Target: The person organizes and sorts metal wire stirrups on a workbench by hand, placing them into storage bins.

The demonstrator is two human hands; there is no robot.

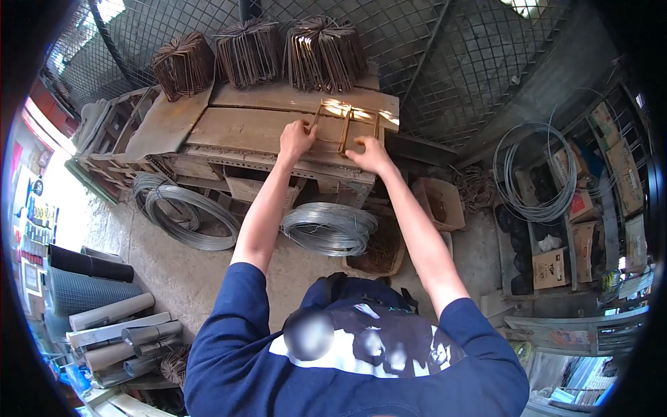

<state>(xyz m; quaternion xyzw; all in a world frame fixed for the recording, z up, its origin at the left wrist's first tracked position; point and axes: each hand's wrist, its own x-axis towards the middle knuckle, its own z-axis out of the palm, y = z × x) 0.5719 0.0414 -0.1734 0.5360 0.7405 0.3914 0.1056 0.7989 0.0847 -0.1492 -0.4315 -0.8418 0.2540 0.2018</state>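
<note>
Rusty rebar stirrups (345, 131), thin steel rods bent into rectangular frames, lie on the wooden workbench (236, 131) between my hands. My left hand (297, 141) is closed at their left side, its fingertips pinching a rod. At the right, my right hand (372, 154) has its thumb and forefinger apart beside the near ends of the stirrups. Whether it touches a rod is hard to tell. Along the back of the bench stand three bundles of similar stirrups: a left bundle (183, 66), a middle bundle (249, 54) and a right bundle (325, 55).
Coils of wire, one at the left (184, 212) and one in the middle (330, 228), sit below the bench front. Wire mesh (472, 62) rises behind. A wire coil (535, 174) hangs by cardboard boxes (550, 267) at right. Mesh rolls (90, 288) lie at left.
</note>
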